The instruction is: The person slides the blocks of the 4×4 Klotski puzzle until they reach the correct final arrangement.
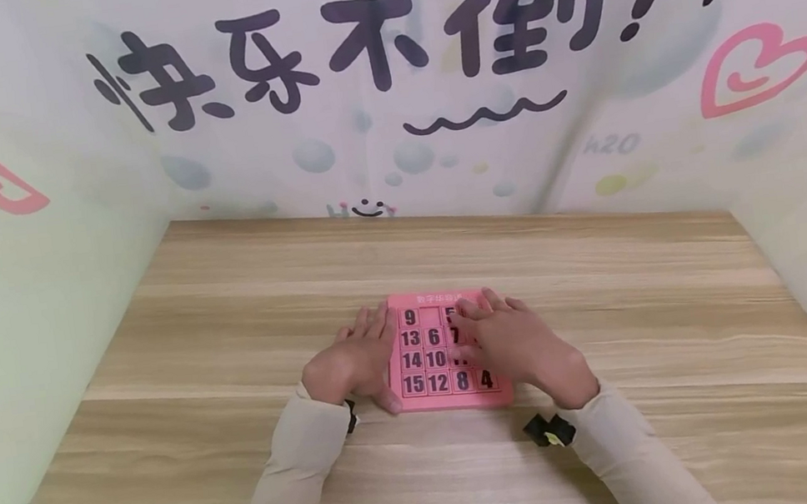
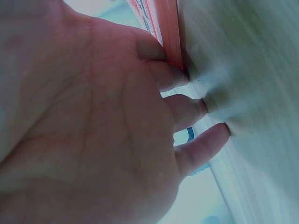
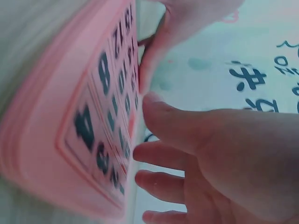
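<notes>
A pink sliding number puzzle [image 1: 459, 401] lies flat on the wooden table, black-numbered tiles in its frame. The gap in its top row sits between the 9 tile [image 1: 409, 318] and the 5 tile. Along the puzzle's left edge rests my left hand [image 1: 357, 363], fingers extended; in the left wrist view some fingertips [image 2: 219, 133] touch the tabletop beside the pink side wall. My right hand [image 1: 513, 343] reaches over the right columns, hiding several tiles. In the right wrist view its thumb [image 3: 161, 116] and loosely spread fingers are at the tile face, pinching nothing.
The wooden table [image 1: 200, 378] extends around the puzzle on all sides. White printed walls [image 1: 392, 161] with dark lettering, hearts and bubbles enclose its back and both sides. Dark bands with small attachments [image 1: 549, 430] sit at the wrists.
</notes>
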Motion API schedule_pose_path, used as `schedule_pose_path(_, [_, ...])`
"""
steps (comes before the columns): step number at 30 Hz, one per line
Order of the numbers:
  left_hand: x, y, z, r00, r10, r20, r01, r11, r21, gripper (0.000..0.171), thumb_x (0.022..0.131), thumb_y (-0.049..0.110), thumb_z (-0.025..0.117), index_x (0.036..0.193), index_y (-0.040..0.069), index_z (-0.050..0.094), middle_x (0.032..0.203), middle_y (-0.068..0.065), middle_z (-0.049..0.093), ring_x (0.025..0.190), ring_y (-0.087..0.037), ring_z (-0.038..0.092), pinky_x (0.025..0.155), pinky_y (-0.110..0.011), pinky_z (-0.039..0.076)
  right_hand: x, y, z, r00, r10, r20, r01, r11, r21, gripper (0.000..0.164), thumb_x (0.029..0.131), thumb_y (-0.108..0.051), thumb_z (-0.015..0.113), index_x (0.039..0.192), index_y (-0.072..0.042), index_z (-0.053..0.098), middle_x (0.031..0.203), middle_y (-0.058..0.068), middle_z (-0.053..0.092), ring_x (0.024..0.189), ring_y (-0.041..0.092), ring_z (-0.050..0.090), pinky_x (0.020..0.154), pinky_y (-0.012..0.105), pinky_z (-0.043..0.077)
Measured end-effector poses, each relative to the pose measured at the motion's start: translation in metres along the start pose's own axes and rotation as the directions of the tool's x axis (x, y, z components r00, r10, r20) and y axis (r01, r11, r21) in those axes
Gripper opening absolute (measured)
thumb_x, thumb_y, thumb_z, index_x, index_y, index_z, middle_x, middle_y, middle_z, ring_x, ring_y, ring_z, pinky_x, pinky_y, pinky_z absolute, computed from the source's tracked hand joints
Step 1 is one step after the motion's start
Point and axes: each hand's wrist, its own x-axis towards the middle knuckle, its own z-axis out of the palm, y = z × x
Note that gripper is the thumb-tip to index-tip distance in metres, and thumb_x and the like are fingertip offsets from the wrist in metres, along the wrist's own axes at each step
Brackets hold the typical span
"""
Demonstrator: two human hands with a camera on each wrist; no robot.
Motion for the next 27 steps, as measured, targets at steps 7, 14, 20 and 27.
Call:
schedule_pose_path(7, [-0.0008, 0.0003, -0.0015, 1.0, -0.004, 0.004, 0.004, 1.0, -0.012, 0.135, 0.065, 0.037, 0.089, 0.159, 0.005, -0.003, 0.167, -0.011, -0.01, 0.153, -0.032, -0.01, 0.125, -0.048, 0.005, -0.0025, 0.0027, -0.0035, 0.999, -0.005, 0.05, 0.004, 1.0, 0.023, 0.06, 0.1, -0.049, 0.051, 0.151, -0.019, 0.042, 0.16, 0.007, 0.032, 0.15, 0.04, 0.017, 0.119, 0.06, 0.02])
schedule_pose_path(14, [-0.0004, 0.0004, -0.0012, 1.0, -0.003, 0.001, 0.003, 1.0, -0.017, 0.135, 0.064, 0.036, 0.09, 0.159, 0.005, -0.001, 0.167, -0.012, -0.009, 0.153, -0.033, -0.009, 0.125, -0.049, 0.005, 0.0015, -0.0031, -0.0005, 0.999, 0.007, 0.053, -0.006, 1.0, -0.005, 0.061, 0.097, -0.052, 0.053, 0.15, -0.02, 0.045, 0.159, 0.007, 0.033, 0.15, 0.04, 0.019, 0.118, 0.059, 0.023])
schedule_pose_path(20, [0.0013, 0.0008, -0.0003, 1.0, -0.001, -0.001, 0.001, 1.0, 0.008, 0.135, 0.064, 0.038, 0.09, 0.159, 0.003, 0.0, 0.167, -0.013, -0.008, 0.153, -0.034, -0.007, 0.125, -0.049, 0.007, 0.0026, -0.003, 0.0029, 1.0, -0.014, 0.027, 0.014, 0.999, -0.029, 0.06, 0.098, -0.052, 0.052, 0.148, -0.018, 0.048, 0.158, 0.01, 0.037, 0.149, 0.04, 0.023, 0.118, 0.058, 0.026])
schedule_pose_path(27, [0.0019, 0.0012, -0.0005, 1.0, 0.003, 0.002, -0.003, 1.0, 0.021, 0.134, 0.065, 0.039, 0.089, 0.159, 0.003, 0.0, 0.167, -0.013, -0.009, 0.153, -0.035, -0.008, 0.124, -0.05, 0.007, 0.0038, -0.0037, 0.0048, 0.999, -0.044, 0.005, 0.044, 0.999, -0.023, 0.06, 0.098, -0.05, 0.053, 0.148, -0.017, 0.048, 0.158, 0.01, 0.038, 0.148, 0.04, 0.027, 0.116, 0.059, 0.028])
